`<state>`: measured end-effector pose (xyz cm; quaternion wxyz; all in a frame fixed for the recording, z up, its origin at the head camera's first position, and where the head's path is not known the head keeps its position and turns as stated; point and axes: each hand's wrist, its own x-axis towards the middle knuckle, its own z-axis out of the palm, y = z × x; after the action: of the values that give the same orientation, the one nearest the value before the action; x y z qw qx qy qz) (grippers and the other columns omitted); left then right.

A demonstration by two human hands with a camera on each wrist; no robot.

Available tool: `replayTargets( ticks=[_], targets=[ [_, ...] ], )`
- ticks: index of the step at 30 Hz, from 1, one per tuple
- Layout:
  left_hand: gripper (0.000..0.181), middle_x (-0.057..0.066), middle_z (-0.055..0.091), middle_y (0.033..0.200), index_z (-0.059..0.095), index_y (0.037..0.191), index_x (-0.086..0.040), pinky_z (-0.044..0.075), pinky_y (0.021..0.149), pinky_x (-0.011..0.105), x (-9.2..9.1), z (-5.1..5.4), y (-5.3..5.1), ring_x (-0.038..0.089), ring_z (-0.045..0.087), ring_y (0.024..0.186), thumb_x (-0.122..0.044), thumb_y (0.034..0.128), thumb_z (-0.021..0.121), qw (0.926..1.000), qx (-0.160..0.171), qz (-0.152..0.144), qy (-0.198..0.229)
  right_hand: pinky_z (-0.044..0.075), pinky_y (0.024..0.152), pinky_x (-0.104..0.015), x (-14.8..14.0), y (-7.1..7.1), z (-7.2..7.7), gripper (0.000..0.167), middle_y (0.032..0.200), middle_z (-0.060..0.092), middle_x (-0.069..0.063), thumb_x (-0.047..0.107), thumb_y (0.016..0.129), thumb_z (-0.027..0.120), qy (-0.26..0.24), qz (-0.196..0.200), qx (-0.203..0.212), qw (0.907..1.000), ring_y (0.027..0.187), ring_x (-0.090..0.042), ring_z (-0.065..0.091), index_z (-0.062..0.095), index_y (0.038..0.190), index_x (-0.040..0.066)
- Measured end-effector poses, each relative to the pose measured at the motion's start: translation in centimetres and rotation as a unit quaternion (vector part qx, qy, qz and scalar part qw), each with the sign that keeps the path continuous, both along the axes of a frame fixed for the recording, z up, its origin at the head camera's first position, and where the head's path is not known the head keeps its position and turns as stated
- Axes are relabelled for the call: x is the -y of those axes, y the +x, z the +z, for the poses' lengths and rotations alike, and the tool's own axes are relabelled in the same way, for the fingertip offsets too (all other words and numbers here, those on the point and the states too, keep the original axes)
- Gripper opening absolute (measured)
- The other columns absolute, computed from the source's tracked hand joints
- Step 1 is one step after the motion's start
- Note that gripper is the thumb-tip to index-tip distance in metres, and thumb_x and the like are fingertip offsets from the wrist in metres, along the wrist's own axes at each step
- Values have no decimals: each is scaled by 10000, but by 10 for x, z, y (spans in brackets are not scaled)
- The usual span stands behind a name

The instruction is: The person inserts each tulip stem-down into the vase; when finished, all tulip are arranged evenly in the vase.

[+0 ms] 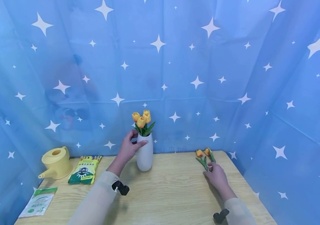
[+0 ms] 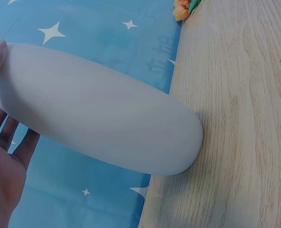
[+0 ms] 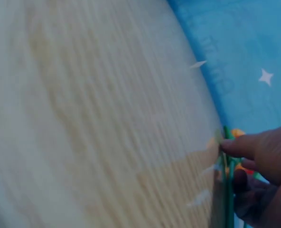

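A white vase [image 1: 144, 153] stands on the table near its back edge, with several yellow-orange tulips [image 1: 141, 122] in its mouth. My left hand [image 1: 129, 145] grips the vase near the top from the left side, thumb across the front and fingers around the back. In the left wrist view the vase [image 2: 102, 109] fills the middle. At the table's back right lie two orange tulips [image 1: 199, 153] with green leaves. There my right hand [image 1: 217, 178] pinches a green stem [image 3: 230, 190] between thumb and fingers; the fingertips are partly hidden.
To the left stand a yellow watering can [image 1: 57, 164] and a yellow-green bag [image 1: 85, 169]. A flat white-green packet [image 1: 38, 202] lies closer to the front left. Behind the wooden table [image 1: 171, 193] hangs a blue curtain [image 1: 160, 72] with white stars.
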<state>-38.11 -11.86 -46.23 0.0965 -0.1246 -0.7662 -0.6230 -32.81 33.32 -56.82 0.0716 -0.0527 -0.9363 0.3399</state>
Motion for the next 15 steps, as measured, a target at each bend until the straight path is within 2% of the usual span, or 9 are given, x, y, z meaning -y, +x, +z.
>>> replayTargets(
  ticks=[10, 15],
  targets=[
    [572, 102, 626, 1404, 618, 1360, -148, 516, 1162, 593, 0, -3, -1, 387, 565, 1385, -411, 945, 913, 10000, -39, 1, -1, 607, 890, -546, 1, 1, -1, 371, 1079, 739, -200, 69, 988, 785, -238, -160, 156, 9995, 992, -346, 718, 669, 1284, -122],
    [586, 94, 625, 1409, 615, 1367, -160, 518, 1160, 591, 1, -3, -2, 365, 573, 1378, -436, 942, 910, 10000, -17, 1, -13, 609, 875, -527, 2, 0, 0, 326, 1092, 740, -214, 65, 971, 779, -476, -271, 213, 9983, 1007, -366, 710, 713, 1235, -115]
  ],
)
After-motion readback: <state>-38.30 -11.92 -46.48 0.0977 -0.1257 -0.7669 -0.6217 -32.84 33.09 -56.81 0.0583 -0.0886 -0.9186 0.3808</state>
